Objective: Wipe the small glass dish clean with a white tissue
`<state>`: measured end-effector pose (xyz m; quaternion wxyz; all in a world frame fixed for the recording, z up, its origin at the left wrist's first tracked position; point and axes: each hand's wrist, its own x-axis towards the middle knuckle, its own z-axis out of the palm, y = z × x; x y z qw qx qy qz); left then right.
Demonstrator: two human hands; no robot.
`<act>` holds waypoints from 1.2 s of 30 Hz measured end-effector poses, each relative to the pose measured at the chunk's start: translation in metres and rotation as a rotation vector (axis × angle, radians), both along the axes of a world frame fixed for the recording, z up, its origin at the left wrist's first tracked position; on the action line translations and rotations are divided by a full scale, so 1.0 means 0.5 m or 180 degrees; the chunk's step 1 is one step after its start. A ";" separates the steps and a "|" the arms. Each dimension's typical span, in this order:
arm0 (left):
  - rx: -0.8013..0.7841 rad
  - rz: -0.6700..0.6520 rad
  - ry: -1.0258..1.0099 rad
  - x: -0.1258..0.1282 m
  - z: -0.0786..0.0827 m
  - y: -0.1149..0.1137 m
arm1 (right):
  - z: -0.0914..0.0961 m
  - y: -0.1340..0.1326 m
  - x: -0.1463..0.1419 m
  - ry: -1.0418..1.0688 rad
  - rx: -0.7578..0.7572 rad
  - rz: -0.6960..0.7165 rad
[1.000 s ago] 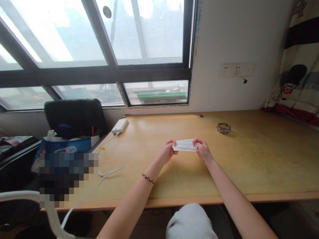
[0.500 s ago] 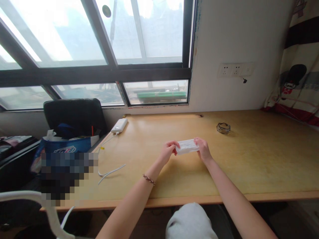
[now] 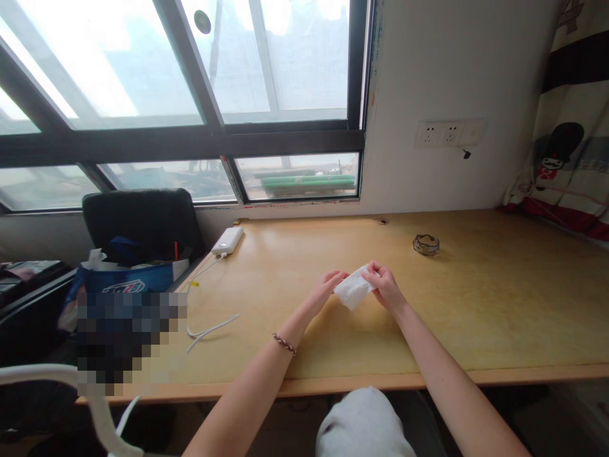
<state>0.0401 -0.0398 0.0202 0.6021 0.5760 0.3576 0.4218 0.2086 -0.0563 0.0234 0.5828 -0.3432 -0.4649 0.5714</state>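
Note:
A folded white tissue [image 3: 353,291] hangs slanted above the table, its lower corner loose. My right hand [image 3: 384,287] is closed on its upper right end, thumb in front. My left hand [image 3: 325,293] is at the tissue's left edge with its fingers stretched out and apart; the fingertips reach the edge, and part of them is hidden behind it. A braided bracelet [image 3: 284,343] circles my left wrist.
The wooden table [image 3: 476,317] carries a wire-like ring [image 3: 426,245] at right and a white power bank [image 3: 228,241] with a white cable [image 3: 214,328] at left. Beyond the left edge, a blue bag [image 3: 126,279] rests by a black chair [image 3: 140,219].
The tissue has turned from nearly level to slanted, its left part swinging down. My left fingers have loosened from a pinch and straightened. My right hand keeps its grip.

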 end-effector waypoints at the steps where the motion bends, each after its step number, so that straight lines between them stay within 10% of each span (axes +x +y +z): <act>1: -0.0060 -0.0165 0.0061 0.002 -0.005 -0.001 | -0.001 0.000 -0.001 -0.0086 0.0035 0.0008; 7: 0.0240 0.0075 0.0553 -0.007 -0.027 0.016 | -0.013 0.011 0.001 -0.0738 0.0400 -0.0476; 12: 0.1456 0.0342 0.1692 -0.015 -0.025 0.015 | -0.011 0.014 0.006 -0.2242 0.1210 -0.1406; 18: 0.2286 0.0049 0.2325 -0.013 -0.026 -0.002 | -0.014 0.007 0.001 -0.3312 0.1815 -0.0782; 32: 0.0750 0.0872 0.1123 -0.010 -0.021 0.020 | -0.046 0.047 0.035 -0.1496 0.0343 -0.1833; 36: 0.0121 0.1208 0.0171 -0.014 -0.019 0.023 | -0.038 0.032 0.009 -0.0543 -0.0111 -0.0614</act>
